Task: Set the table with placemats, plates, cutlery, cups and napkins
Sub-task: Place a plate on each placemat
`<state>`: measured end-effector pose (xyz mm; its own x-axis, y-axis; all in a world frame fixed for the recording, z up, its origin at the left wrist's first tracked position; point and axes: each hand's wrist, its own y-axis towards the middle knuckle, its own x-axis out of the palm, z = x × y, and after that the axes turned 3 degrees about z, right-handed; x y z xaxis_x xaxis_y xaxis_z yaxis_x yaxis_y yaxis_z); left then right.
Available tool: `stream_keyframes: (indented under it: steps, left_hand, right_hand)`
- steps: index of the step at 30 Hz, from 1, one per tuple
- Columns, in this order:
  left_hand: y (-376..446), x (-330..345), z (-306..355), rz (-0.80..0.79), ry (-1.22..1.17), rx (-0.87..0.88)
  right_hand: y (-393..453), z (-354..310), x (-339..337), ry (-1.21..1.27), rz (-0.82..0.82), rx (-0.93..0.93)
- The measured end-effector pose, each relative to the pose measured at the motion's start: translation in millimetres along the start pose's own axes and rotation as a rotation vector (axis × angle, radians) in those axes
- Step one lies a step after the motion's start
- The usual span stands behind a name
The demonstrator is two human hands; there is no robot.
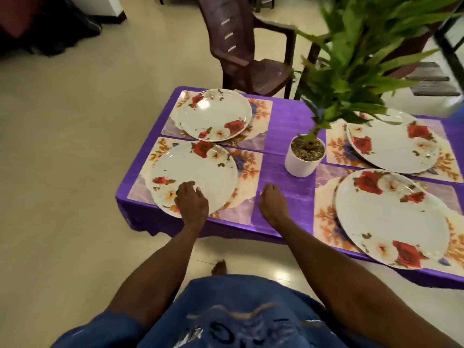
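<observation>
Four round, glossy white plates with red rose prints sit on rectangular floral placemats over a shiny purple tablecloth. At lower centre, the left hand rests on the near-left plate, fingers relaxed and apparently flat on its rim; the right hand hovers open beside that placemat. A leafy plant in a white pot hides part of the upper-right plate, blurred by motion.
</observation>
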<state>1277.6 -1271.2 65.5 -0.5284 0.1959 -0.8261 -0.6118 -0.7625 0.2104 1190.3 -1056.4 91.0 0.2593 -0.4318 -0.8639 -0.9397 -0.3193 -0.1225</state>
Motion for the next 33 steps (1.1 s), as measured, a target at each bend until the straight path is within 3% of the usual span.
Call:
stream_keyframes:
  steps: [9,21,33]
  left_hand:
    - [116.9,-34.8,-99.5,-0.178,0.013,-0.291]
    - [148.0,-19.5,-127.8,-0.257,0.034,-0.294]
    - [137.6,-21.8,-133.3,-0.271,0.04,-0.156]
  right_hand:
    - [41.6,-84.6,60.3,0.171,-0.012,0.256]
    - [60.9,-90.7,70.4,0.166,-0.021,0.456]
    - [62.9,-83.1,74.5,0.174,-0.072,0.445]
